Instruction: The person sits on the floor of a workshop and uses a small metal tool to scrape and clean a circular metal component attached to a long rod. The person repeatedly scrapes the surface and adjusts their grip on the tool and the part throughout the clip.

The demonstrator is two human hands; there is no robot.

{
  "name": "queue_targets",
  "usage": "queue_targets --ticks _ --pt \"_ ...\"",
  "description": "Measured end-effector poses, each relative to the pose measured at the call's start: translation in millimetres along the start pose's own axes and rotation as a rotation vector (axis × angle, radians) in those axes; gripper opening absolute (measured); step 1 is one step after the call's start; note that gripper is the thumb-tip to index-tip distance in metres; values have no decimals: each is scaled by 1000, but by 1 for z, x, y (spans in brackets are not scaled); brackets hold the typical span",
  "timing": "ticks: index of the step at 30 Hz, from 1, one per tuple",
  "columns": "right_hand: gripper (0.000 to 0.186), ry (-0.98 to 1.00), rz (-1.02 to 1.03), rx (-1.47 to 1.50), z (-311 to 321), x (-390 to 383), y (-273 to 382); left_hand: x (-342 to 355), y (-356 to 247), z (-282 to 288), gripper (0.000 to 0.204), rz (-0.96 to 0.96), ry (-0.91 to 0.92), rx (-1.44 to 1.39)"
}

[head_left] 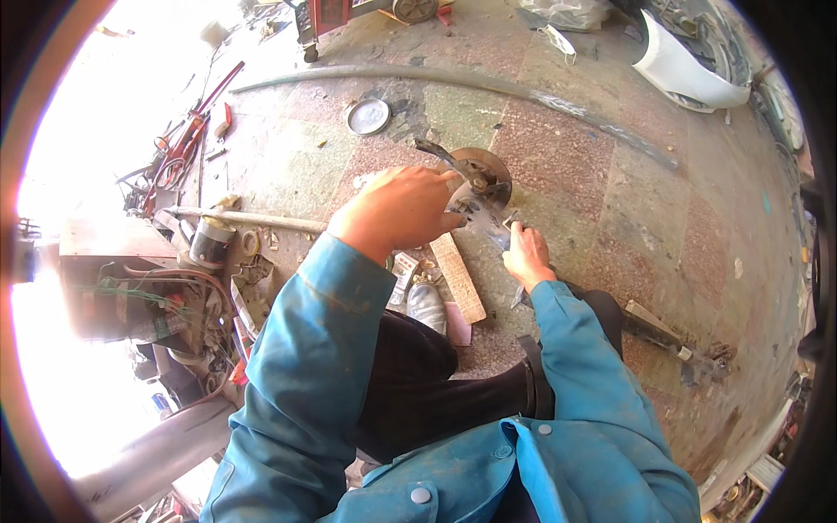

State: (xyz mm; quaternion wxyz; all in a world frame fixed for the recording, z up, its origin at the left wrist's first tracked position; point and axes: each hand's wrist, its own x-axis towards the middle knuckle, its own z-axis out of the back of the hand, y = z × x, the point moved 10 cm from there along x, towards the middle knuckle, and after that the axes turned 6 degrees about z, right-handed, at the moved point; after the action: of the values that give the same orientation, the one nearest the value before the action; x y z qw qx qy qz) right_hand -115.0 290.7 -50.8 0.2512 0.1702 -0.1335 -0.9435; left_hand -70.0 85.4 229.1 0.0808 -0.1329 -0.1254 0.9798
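A rusty brown brake disc (499, 166) with a hub lies on the floor in front of me, and a dark metal arm (443, 155) rises across its left side. My left hand (397, 207) reaches over from the left, fingers curled against the dark metal parts at the disc; its grip is partly hidden. Just below and right of the disc, my right hand (527, 254) is closed with the thumb on top, beside a greyish metal piece (495, 234). A small thing sticks out by that thumb, too small to name.
A wooden block (458, 279) lies beside my shoe (426, 305). A long pipe (418, 73) curves across the floor beyond a round lid (368, 116). At left stand a can (211, 242) and clutter; a dark rod (649, 329) lies at right. A white panel (684, 74) is at far right.
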Motion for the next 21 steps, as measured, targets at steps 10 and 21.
queue_targets --ticks 10,21 --pt "112 4 13 153 -8 -3 -13 -2 -3 1 65 7 38 6" --pt "133 99 -39 422 0 -5 -15 -10 6 0 67 63 104 26"
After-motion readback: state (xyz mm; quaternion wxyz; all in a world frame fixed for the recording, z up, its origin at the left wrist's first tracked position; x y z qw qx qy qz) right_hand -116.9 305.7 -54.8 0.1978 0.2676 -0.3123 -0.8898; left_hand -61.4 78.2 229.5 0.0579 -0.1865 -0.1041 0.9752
